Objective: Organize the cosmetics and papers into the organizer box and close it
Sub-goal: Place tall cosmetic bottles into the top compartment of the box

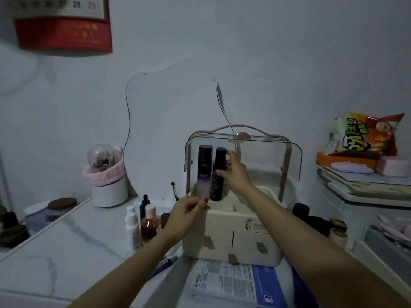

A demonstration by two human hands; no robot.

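Small bottles (142,221) stand left of the organizer box (233,236), papers (231,283) apparently before it.

Cream organizer box (231,230), clear lid (266,156)
Dark purple bottles (205,172), white marble-veined counter (66,252), pink headband (104,174), orange snack bag (364,136).

marble table (66,252) — organizer box (222,230), papers (226,281)

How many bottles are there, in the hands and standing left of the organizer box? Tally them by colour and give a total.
Dark, held: 2, tall dark bottle in left hand, black bottle in right hand
White: 2, small white bottle, large white bottle
Black: 1, dropper bottle
Amber: 1, pink-capped amber bottle
Total: 6
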